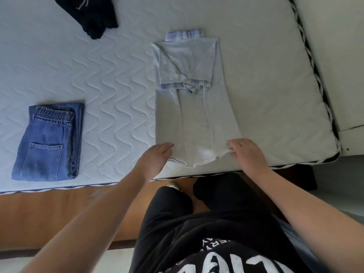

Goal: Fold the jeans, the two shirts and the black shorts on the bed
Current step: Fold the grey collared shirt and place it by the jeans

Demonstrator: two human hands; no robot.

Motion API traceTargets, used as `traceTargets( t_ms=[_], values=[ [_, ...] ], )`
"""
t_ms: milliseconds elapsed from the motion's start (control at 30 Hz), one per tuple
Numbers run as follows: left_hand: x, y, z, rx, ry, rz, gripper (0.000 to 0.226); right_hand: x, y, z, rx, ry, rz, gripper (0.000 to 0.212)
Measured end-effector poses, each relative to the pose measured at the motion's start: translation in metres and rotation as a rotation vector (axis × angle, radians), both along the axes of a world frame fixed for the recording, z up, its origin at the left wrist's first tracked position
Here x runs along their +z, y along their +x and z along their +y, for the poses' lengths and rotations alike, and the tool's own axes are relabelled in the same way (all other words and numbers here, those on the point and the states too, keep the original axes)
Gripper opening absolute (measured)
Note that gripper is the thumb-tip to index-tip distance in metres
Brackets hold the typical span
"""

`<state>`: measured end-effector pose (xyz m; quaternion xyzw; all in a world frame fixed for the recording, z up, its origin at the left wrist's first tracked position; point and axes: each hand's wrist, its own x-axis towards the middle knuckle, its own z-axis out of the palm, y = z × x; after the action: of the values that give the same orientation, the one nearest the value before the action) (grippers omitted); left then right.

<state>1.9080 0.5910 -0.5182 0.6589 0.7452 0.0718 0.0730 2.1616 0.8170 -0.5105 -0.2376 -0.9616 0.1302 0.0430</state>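
Note:
A pale grey shirt (pixel 194 107) with a plaid collar and plaid sleeve cuffs lies lengthwise on the bed (pixel 110 75), its sides and sleeves folded inward. My right hand (pixel 247 154) pinches the shirt's near right hem corner. My left hand (pixel 157 158) lies at the near left hem corner with its fingers against the cloth; whether it grips is unclear. Folded blue jeans (pixel 49 142) rest at the left near the bed's front edge. A black garment (pixel 92 14) lies crumpled at the far left.
The quilted mattress ends at a black-and-white piped edge (pixel 323 89) on the right and along the front. A wooden bed frame (pixel 59 213) runs below the front edge. My legs in black clothing stand against it.

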Motion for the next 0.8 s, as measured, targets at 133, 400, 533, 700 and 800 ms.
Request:
traceTargets(
  t_ms=[133, 400, 533, 700, 800],
  values=[
    [0.024, -0.008, -0.009, 0.055, -0.089, -0.006, 0.054, 0.020, 0.002, 0.009, 0.016, 0.013, -0.101, 0.028],
    [0.060, 0.008, -0.048, 0.055, 0.024, -0.143, 0.032, 0.061, 0.043, -0.003, 0.191, 0.037, 0.018, 0.029],
    [0.068, 0.029, -0.069, 0.059, 0.031, -0.252, 0.050, 0.071, 0.069, -0.023, 0.136, 0.009, 0.029, 0.027],
    [0.071, 0.025, -0.064, 0.072, 0.051, -0.272, 0.032, 0.073, 0.063, -0.030, 0.068, -0.038, 0.042, 0.023],
    [0.079, 0.009, -0.041, 0.110, 0.048, -0.289, 0.033, 0.077, 0.040, -0.020, 0.055, -0.065, 0.097, 0.043]
  ],
)
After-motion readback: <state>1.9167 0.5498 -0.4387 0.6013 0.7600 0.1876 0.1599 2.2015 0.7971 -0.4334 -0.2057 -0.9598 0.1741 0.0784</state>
